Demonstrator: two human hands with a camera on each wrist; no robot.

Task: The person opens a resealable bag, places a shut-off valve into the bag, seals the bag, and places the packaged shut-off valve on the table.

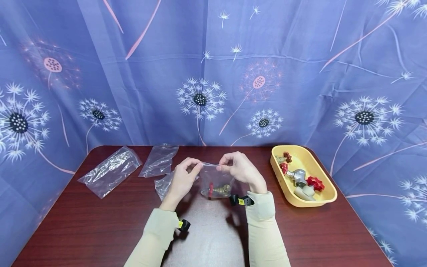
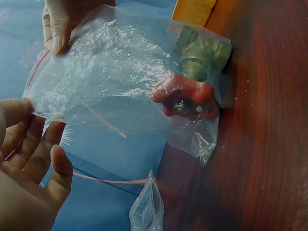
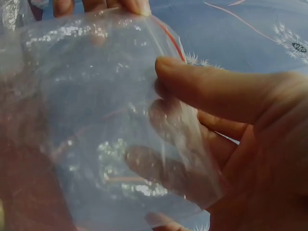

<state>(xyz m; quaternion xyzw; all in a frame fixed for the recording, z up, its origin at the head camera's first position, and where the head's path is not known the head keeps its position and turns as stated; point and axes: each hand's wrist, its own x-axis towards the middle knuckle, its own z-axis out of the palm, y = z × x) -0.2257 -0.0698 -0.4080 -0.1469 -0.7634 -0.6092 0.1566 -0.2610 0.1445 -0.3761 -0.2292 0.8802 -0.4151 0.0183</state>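
Observation:
A clear zip-seal bag (image 1: 213, 178) hangs upright between both hands, its red-lined seal at the top. Inside it, at the bottom, lies a brass valve (image 2: 199, 55) with a red handwheel (image 2: 185, 96). My left hand (image 1: 183, 178) pinches one top corner of the bag between thumb and fingers. At the opposite end of the seal, my right hand (image 1: 241, 170) pinches the edge; in the right wrist view its thumb (image 3: 207, 89) lies on the near side and other fingers show through the plastic. The bag's bottom is at or just above the table; I cannot tell which.
Several clear plastic bags lie at the left: a large one (image 1: 111, 170), another (image 1: 160, 160) and one partly behind the left hand (image 1: 163, 185). A yellow tray (image 1: 283, 185) at the right holds several valves and fittings. A patterned curtain (image 1: 213, 74) borders the wooden table (image 1: 317, 237).

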